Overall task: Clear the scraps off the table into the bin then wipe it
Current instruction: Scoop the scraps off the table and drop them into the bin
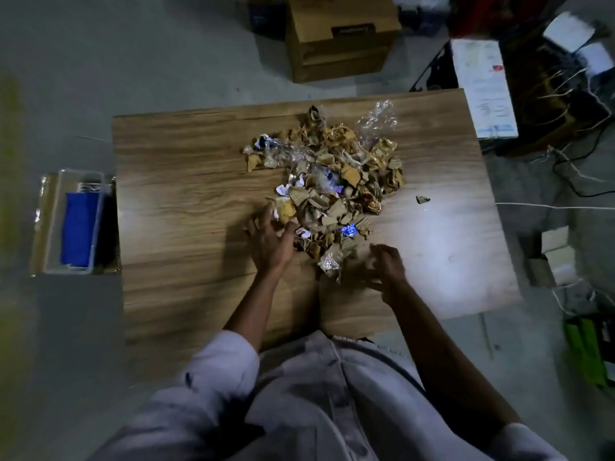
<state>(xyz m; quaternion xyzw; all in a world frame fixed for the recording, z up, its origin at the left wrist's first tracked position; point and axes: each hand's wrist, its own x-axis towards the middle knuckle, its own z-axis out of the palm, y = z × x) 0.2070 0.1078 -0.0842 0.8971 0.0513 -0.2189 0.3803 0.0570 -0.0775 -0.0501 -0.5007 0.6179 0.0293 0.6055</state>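
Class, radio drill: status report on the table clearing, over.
Left hand open on near edge of scrap pile. Right hand curled beside it, grip unclear. Pile on table, stray scrap apart at right. Nothing blocking.

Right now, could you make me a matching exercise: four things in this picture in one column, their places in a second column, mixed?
1. crumpled clear plastic wrap
2. lone small dark scrap
3. clear plastic tub holding a blue cloth
4. brown cardboard box

A. on the floor beyond the wooden table's far edge
B. beside the table's left edge
C. on the table, alone, right of the torn-cardboard scrap pile
D. at the pile's far right

Pairs: 1-D, 2-C, 3-B, 4-A
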